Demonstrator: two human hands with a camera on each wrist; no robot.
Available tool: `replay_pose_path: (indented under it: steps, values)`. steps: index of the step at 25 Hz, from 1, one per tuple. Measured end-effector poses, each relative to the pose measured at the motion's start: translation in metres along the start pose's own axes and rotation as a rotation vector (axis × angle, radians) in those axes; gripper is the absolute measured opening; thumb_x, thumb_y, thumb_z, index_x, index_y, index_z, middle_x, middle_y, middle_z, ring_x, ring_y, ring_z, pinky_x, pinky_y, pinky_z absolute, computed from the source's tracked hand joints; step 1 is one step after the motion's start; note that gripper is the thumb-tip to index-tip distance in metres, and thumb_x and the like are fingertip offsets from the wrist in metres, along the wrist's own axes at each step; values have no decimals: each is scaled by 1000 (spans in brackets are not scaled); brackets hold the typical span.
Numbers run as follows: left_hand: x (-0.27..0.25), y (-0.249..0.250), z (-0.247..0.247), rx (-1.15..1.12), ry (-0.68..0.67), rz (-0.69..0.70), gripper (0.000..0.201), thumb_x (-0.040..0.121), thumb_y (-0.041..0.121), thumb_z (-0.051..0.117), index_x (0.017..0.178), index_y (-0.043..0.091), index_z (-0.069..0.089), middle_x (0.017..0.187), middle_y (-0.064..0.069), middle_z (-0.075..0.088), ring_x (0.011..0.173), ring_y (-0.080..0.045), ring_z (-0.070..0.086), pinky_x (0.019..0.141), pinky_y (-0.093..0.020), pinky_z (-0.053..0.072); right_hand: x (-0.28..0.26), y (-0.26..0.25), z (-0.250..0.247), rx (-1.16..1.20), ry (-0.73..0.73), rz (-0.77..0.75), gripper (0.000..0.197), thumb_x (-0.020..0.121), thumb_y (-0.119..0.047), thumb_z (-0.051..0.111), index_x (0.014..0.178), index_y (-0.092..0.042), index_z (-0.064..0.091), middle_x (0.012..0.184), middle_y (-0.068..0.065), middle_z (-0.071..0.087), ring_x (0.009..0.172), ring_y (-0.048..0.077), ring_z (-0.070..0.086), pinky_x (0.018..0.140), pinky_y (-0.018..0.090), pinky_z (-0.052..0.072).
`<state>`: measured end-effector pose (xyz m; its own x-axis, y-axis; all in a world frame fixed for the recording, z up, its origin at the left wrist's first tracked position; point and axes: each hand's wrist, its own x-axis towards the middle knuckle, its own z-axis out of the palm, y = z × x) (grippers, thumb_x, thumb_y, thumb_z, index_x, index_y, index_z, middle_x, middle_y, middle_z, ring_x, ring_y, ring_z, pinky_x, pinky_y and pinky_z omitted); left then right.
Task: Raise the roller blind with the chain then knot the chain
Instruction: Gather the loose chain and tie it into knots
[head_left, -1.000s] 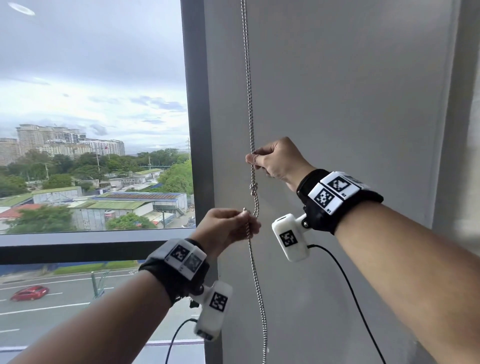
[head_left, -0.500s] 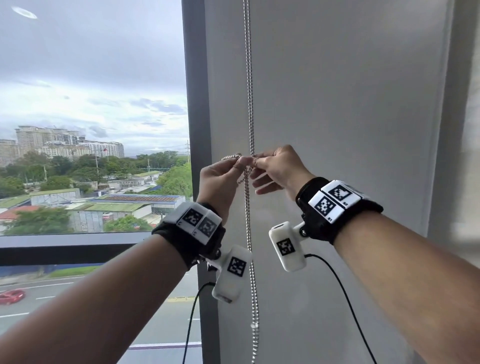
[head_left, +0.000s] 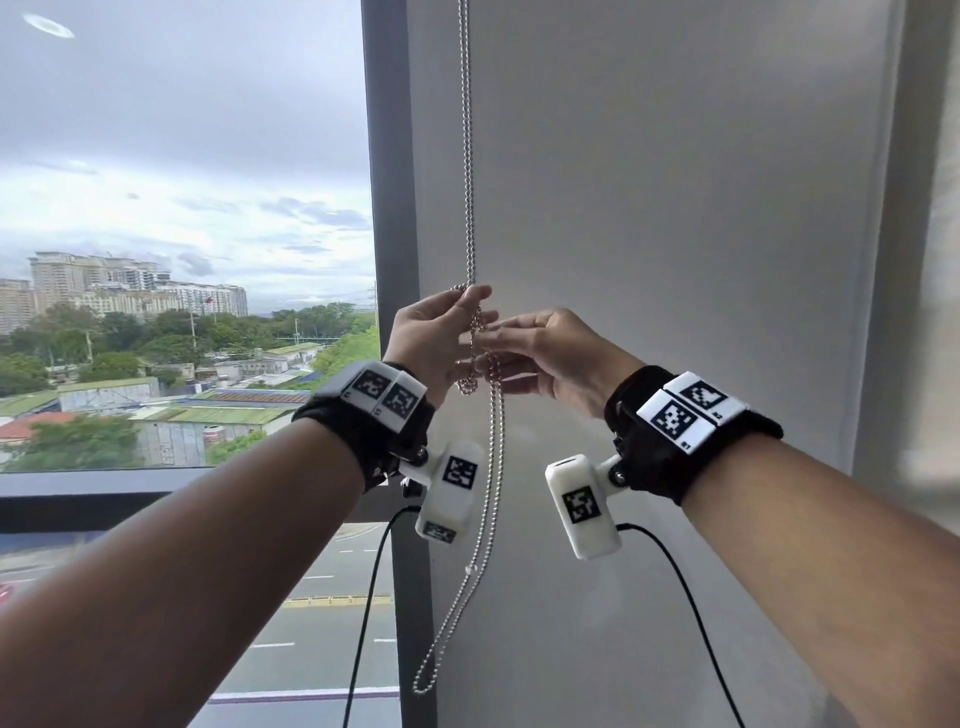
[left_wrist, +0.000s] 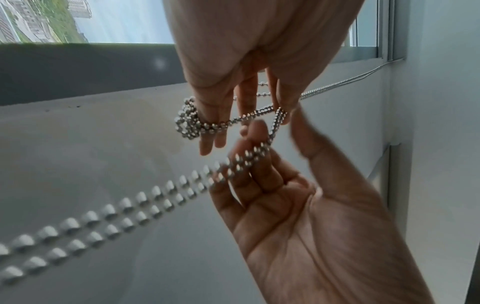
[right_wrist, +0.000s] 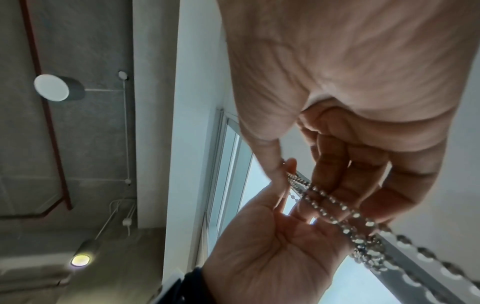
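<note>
1. Since the earlier frame, left hand (head_left: 439, 338) has looped the chain (head_left: 470, 156) around its fingers, at 12 o'clock of its wrist
2. Right hand (head_left: 550, 353) pinches both strands
3. Beads: light, limp, slippery; grip beside the knot

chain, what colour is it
Shiny silver metal beads; the chain shows best in the left wrist view.

Silver beaded chain (head_left: 470, 156); pale grey wall (head_left: 675, 208); dark grey window frame (head_left: 387, 156); black wristbands (head_left: 363, 436).
</note>
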<state>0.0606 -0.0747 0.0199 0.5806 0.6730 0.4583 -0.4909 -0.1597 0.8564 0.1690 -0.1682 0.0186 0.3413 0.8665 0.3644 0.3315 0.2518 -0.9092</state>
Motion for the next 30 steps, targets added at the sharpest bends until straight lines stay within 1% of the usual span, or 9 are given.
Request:
replay_pose_path:
  steps: [4,8,11,14,18,21,23,27,30]
  values:
    - [3,-1,-4,-28,30,-43,34,84,-6,43,105,10,65,96,-21,66,60,-33,64,61,-46,56,13,2,-4,-459,210,-146,14,78,-21,79,86,-10,75,74,-1,70,66,10,62,65,25,50]
    - [-2,-4,3,63,56,-72,33,82,-8,57,105,10,42,105,-29,65,69,-38,65,72,-63,53,25,-15,-1,-444,368,-221,11,86,-17,71,75,-15,69,62,4,68,39,10,55,42,23,46]
    - [-4,-10,6,76,42,-141,42,80,-3,64,114,6,39,115,-29,62,81,-40,64,72,-63,53,33,-27,1,-322,386,-226,12,85,-7,71,74,-12,67,68,13,72,51,21,67,52,33,58]
    - [-3,-12,6,79,-15,-149,57,77,2,69,125,2,37,106,-26,67,84,-37,63,79,-58,52,35,-33,4,-212,350,-201,10,85,-5,70,76,-9,67,78,19,73,65,33,72,63,45,61]
    - [3,-11,6,68,-4,-129,61,75,-1,68,126,-2,35,98,-23,63,67,-31,65,77,-55,53,26,-39,3,-11,209,-95,7,92,-9,61,85,-10,62,70,9,68,55,20,64,63,37,58]
    - [8,-6,4,-43,39,-91,41,75,-9,61,106,6,39,78,-13,50,55,-20,50,59,-43,58,24,-35,-2,-62,173,-89,7,88,-9,63,82,-11,64,62,3,60,53,15,54,56,27,48]
    - [13,1,-4,-108,96,-19,34,77,-11,57,96,10,38,70,-9,46,48,-16,44,48,-32,50,26,-23,-5,-125,188,-92,4,87,-6,66,84,-8,68,62,3,62,54,14,53,54,26,46]
    - [18,22,-20,-188,97,90,28,78,-1,62,76,19,43,70,-5,56,44,-13,43,42,-24,39,25,8,-10,-176,194,-34,11,85,-3,68,95,0,74,65,4,68,54,9,61,55,23,52]
    - [15,27,-26,-28,87,110,27,77,0,61,72,20,44,66,-6,53,39,-11,30,37,-18,22,26,19,-11,-200,230,-24,11,82,-3,72,92,2,74,67,8,68,55,12,61,59,24,54]
